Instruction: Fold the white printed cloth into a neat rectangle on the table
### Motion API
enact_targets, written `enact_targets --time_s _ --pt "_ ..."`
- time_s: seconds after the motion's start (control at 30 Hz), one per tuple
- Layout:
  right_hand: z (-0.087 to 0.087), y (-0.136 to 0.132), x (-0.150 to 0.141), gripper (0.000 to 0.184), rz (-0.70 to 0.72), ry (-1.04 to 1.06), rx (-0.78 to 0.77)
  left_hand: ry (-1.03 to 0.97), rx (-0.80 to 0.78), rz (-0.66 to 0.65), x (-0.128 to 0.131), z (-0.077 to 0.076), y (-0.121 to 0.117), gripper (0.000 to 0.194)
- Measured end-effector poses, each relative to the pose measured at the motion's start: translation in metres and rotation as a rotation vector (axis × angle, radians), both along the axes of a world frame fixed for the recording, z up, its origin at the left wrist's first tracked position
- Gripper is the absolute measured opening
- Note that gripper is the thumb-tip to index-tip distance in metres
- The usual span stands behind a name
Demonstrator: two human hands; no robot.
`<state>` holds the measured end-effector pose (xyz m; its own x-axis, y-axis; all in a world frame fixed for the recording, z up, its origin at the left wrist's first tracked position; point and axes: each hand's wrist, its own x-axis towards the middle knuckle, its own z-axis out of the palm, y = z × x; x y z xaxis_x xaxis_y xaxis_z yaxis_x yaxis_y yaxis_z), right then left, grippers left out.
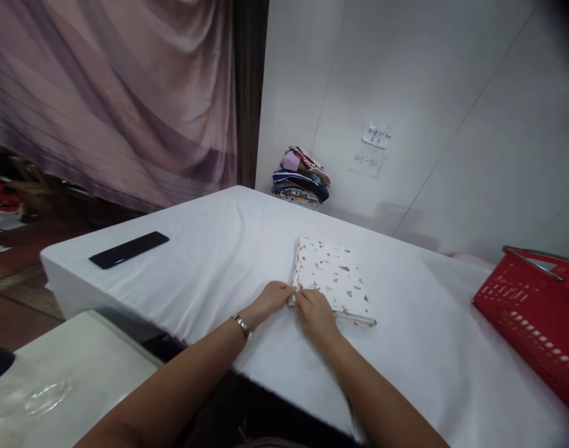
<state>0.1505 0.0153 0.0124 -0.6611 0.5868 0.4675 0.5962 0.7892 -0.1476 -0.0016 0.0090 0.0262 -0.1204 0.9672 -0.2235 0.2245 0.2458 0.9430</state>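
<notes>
1. Grip: the left hand (275, 295) and right hand (314, 310) are side by side, fingertips closed on the near left corner of a folded cloth (331, 274). The exact finger contact is too small to tell.
2. Folded cloth: lies flat, white with a scattered dark print, extending away from the grip and to its right. Layered edges show along its left and near sides.
3. Support: a white-covered table (204, 267) lies beneath the grip and spreads to both sides of it.
4. Left of the grip, well apart: a flat black object (129, 250) on the table.
5. Beyond the grip, by the wall: a stack of folded fabrics (301, 180) in mixed colours.
6. Right of the grip, well apart: a red perforated basket (522, 305).
7. Just behind the grip: a metallic band (241, 325) on the left wrist.
</notes>
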Motion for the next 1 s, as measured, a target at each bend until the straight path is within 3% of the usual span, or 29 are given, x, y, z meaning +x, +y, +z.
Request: enact_targets --time_s 0.13,0.27,0.4,0.47,0.6,0.73,0.8,1.0 --pt "-0.003 -0.001 -0.002 0.027 0.006 0.007 0.025 0.011 -0.021 -0.042 -0.005 -0.004 -0.001 0.048" --pt "0.002 -0.007 -0.003 0.029 0.021 0.106 -0.041 -0.018 -0.075 -0.108 -0.008 0.001 0.0 0.048" --pt "0.011 -0.011 0.007 0.033 0.037 0.268 -0.289 -0.017 -0.092 -0.148 -0.008 0.007 -0.001 0.039" --pt "0.016 0.0 0.014 0.03 0.048 0.29 -0.442 0.005 -0.084 -0.146 -0.007 0.006 -0.001 0.035" --pt "0.029 0.061 0.014 0.022 -0.032 0.253 -0.536 0.042 -0.023 -0.137 -0.005 -0.005 0.0 0.031" --pt "0.041 0.144 -0.012 0.025 -0.261 0.094 -0.522 0.077 -0.013 -0.127 -0.004 -0.017 0.002 0.029" --pt "0.045 0.178 -0.028 0.03 -0.278 0.061 -0.504 0.096 -0.003 -0.106 -0.004 -0.022 0.004 0.027" --pt "0.044 0.236 -0.058 0.039 -0.27 -0.066 -0.528 0.159 0.023 -0.11 -0.004 -0.03 0.005 0.025"
